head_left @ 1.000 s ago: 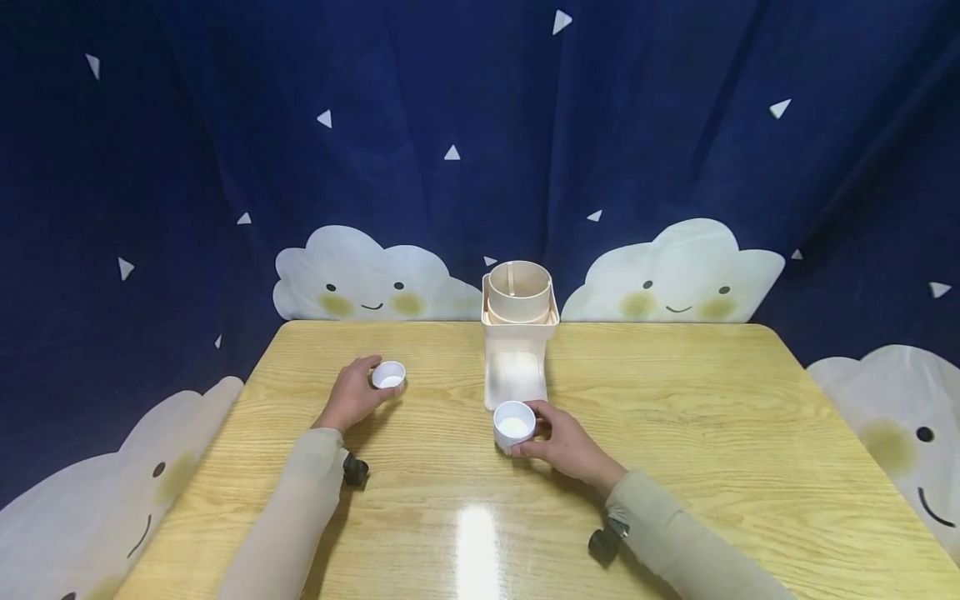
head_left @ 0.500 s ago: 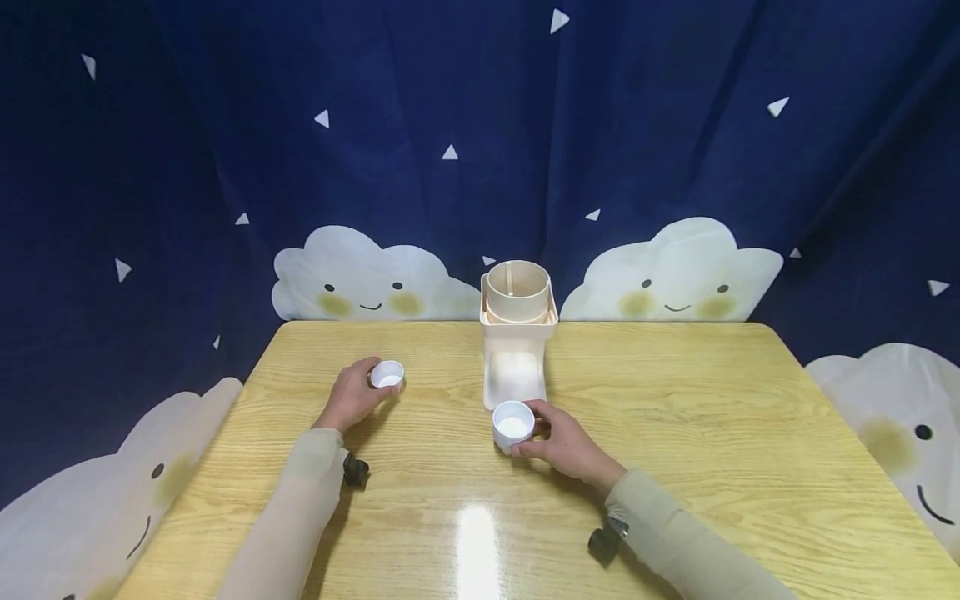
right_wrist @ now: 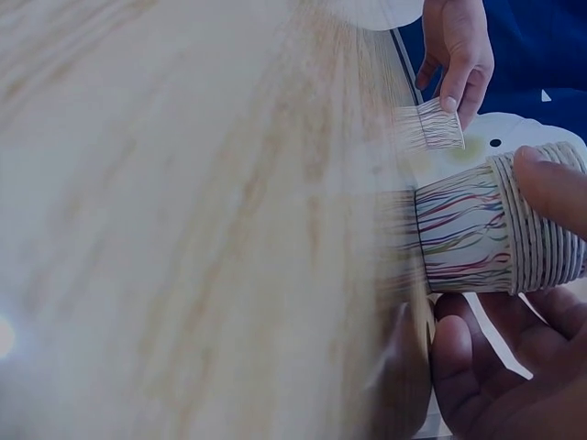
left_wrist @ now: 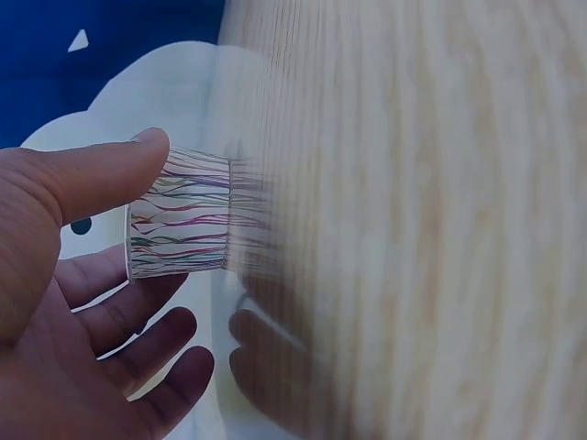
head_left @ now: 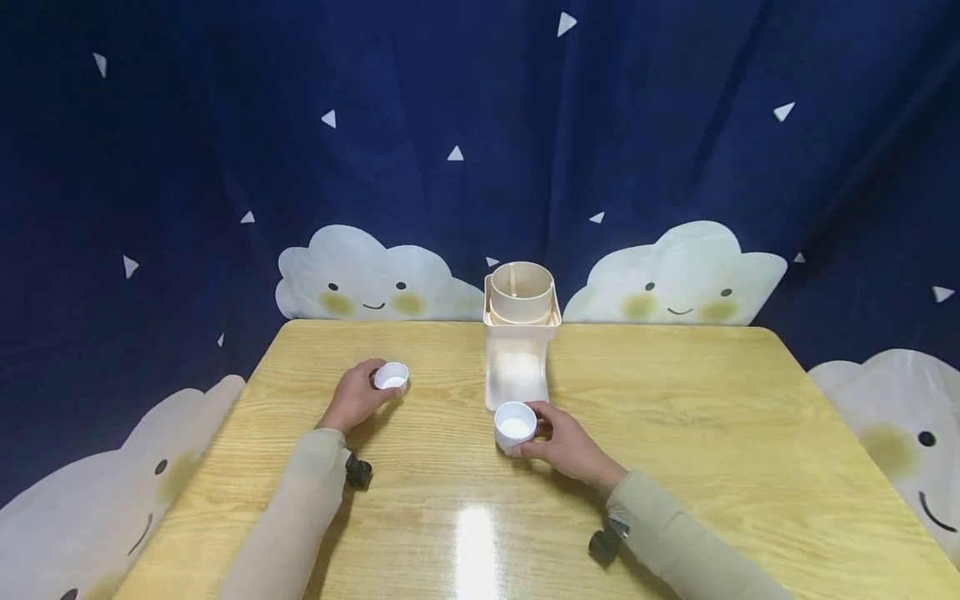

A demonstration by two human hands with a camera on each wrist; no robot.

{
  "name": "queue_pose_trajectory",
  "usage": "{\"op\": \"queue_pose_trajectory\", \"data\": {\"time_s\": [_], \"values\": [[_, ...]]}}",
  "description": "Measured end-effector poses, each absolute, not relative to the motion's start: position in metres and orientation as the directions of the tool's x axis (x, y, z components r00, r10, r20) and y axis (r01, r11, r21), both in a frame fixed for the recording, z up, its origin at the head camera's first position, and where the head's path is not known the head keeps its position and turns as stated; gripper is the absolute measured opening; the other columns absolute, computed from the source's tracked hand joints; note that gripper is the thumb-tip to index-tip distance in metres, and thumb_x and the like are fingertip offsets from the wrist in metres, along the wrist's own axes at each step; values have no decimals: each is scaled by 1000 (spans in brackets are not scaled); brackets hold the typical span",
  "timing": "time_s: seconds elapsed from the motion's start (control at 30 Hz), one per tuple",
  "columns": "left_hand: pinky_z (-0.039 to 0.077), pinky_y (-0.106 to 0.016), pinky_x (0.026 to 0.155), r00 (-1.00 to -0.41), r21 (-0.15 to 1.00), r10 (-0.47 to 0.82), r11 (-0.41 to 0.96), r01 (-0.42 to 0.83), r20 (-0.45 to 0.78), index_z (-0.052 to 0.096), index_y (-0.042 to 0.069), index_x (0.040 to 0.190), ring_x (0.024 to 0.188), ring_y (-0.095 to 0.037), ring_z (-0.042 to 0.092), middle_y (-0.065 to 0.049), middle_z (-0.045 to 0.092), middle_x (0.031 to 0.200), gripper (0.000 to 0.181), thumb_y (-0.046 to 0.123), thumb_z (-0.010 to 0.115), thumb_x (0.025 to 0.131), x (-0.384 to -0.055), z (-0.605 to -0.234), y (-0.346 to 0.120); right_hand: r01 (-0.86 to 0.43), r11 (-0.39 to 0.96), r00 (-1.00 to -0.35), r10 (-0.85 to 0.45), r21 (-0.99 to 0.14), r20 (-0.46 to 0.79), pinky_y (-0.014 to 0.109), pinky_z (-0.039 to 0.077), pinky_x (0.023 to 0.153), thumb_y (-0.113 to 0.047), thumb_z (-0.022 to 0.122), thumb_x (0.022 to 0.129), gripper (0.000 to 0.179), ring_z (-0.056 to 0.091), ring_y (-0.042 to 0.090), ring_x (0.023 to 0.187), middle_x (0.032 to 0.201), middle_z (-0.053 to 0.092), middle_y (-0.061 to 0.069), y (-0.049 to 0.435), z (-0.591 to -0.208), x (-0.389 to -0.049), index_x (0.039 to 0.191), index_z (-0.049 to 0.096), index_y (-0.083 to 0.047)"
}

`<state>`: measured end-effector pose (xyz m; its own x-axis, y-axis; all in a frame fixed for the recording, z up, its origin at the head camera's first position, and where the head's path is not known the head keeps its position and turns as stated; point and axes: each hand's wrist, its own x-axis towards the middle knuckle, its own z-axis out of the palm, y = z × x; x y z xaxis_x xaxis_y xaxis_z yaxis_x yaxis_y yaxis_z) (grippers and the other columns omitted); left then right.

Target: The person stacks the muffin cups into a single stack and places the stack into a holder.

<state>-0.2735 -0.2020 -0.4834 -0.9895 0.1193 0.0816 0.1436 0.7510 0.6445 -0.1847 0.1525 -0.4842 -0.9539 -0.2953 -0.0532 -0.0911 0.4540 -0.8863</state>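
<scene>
In the head view my left hand point(head_left: 351, 400) pinches a single white paper cup point(head_left: 397, 384), mouth up, on the left half of the table. The left wrist view shows thumb and fingers at that cup's sides, which carry thin wavy coloured lines point(left_wrist: 183, 220). My right hand point(head_left: 567, 444) grips a stack of paper cups point(head_left: 516, 427), mouths up, near the table's middle. Several nested rims point(right_wrist: 541, 234) show along the stack in the right wrist view, with the same coloured lines on the outermost wall. Its base stands at the table surface.
A beige plastic stand point(head_left: 517, 379) with a round, open-topped tube point(head_left: 522, 293) stands at the back centre, just behind the stack. The wooden table point(head_left: 675, 400) ends at a dark blue curtain point(head_left: 480, 92) printed with clouds. Glare marks the table's front.
</scene>
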Motion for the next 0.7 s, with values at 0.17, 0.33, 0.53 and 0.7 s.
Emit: {"op": "queue_pose_trajectory", "data": {"time_s": [0.17,0.33,0.53,0.7], "values": [[51,-48,90,-990,662,120,737,137,71,57,-3,129,107,-35,62,-25,63,125,55,21,78,84,-271,-483,-198,-102,445,-953,-299,-890,-40,38,49,94,-22,85,77,64,63,19,102,120,65,9,155,-485,-183,133,57,-9],[51,-46,89,-990,672,119,728,136,72,58,-2,130,104,-33,63,-23,64,126,56,21,78,84,-267,-481,-194,-121,433,-950,-312,-893,-22,40,49,95,-22,85,77,63,63,19,101,120,65,10,155,-488,-184,132,57,-8],[51,-46,91,-987,695,140,702,154,77,58,0,130,106,-32,61,-21,63,130,56,22,79,83,-259,-469,-182,-116,437,-948,-318,-892,-33,39,50,94,-22,85,77,63,63,18,100,120,66,10,155,-488,-184,131,57,-7],[46,-52,103,-980,714,184,676,182,75,58,2,133,124,-35,56,-19,60,135,58,22,79,83,-253,-457,-171,-116,447,-948,-316,-887,-35,38,48,94,-22,84,78,63,62,18,100,120,65,9,155,-486,-184,133,56,-8]]}}
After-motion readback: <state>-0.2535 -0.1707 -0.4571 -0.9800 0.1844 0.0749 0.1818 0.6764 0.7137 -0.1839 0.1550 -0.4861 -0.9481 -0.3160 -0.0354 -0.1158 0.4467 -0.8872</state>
